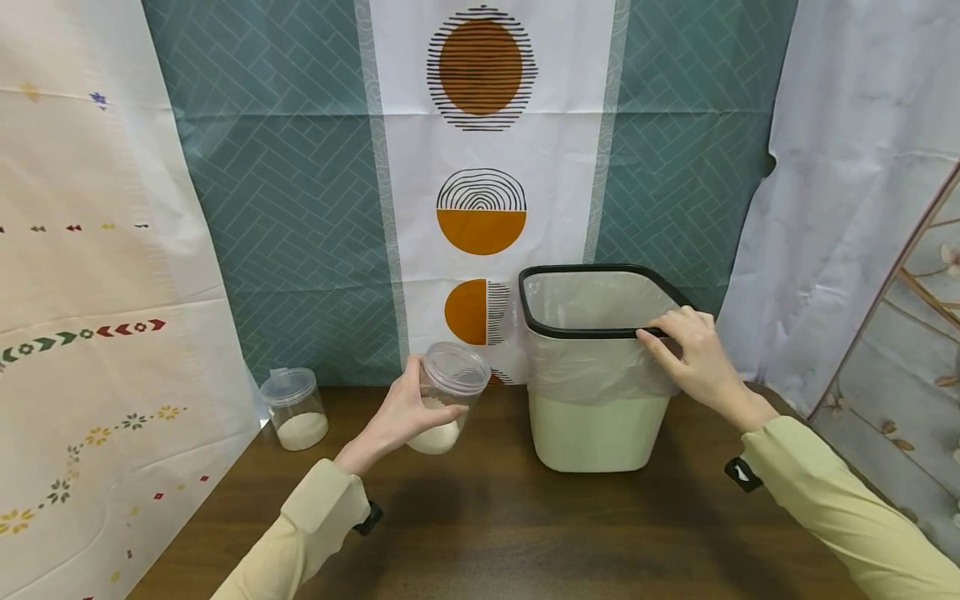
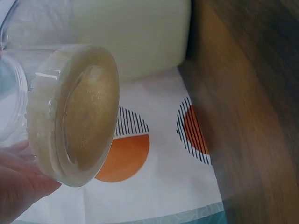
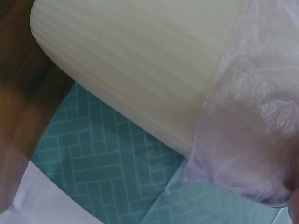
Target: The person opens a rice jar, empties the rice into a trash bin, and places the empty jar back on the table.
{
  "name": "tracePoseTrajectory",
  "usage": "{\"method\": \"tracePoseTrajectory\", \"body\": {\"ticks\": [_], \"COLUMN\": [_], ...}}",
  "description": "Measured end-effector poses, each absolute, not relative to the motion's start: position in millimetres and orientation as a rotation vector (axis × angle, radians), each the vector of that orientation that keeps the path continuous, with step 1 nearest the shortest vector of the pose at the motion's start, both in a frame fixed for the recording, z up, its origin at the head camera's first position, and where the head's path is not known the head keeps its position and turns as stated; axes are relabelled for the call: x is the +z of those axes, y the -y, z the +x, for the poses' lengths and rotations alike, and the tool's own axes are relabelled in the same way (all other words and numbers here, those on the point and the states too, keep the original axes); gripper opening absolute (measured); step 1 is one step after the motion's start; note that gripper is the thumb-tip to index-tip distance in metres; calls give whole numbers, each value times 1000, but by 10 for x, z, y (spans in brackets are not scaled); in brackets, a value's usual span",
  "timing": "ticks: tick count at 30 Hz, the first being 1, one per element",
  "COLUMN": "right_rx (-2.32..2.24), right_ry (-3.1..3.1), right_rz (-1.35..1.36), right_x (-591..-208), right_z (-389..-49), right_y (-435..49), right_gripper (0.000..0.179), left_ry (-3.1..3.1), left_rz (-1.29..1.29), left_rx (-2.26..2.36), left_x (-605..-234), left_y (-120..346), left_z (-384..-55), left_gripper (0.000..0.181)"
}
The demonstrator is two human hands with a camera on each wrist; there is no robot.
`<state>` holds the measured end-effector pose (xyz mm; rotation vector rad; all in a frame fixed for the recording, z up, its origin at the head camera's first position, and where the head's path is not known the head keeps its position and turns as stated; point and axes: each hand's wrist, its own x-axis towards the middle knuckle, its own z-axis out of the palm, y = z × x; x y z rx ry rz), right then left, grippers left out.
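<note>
Head view: the left hand (image 1: 401,417) grips a tilted clear jar (image 1: 459,387) of white contents (image 1: 435,439); the right hand (image 1: 692,357) pinches the bin (image 1: 588,433) beneath it by its black rim (image 1: 577,333); another jar (image 1: 295,408) stands left of the left hand.

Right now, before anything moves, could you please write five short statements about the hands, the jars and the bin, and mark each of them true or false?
1. The left hand holds a jar at a tilt. True.
2. The right hand touches nothing. False: it holds the bin at its black rim.
3. The other jar stands on the table, part-filled with something white. True.
4. The bin lies on its side. False: it stands upright.
5. A see-through bag hangs over the upper outside of the bin. True.
</note>
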<state>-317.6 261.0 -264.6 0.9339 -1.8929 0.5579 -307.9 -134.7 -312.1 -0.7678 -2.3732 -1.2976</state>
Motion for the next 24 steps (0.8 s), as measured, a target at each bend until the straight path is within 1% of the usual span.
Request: {"method": "tracePoseTrajectory", "body": {"ticks": [15, 24], "right_rx": [622, 627], "right_ry": [1927, 1931], "right_rz": [1046, 1102], "right_x": [-2644, -2624], "right_z": [-3213, -3272], "right_y": [-2351, -2154], "right_gripper": [23, 31], "left_ry": [2337, 2303], "left_rz": [-891, -979], "left_rx": [-1219, -1208], "left_x": [-3094, -3076], "left_y": [1143, 1097], "left_z": [-2994, -2960], "left_gripper": [71, 67]}}
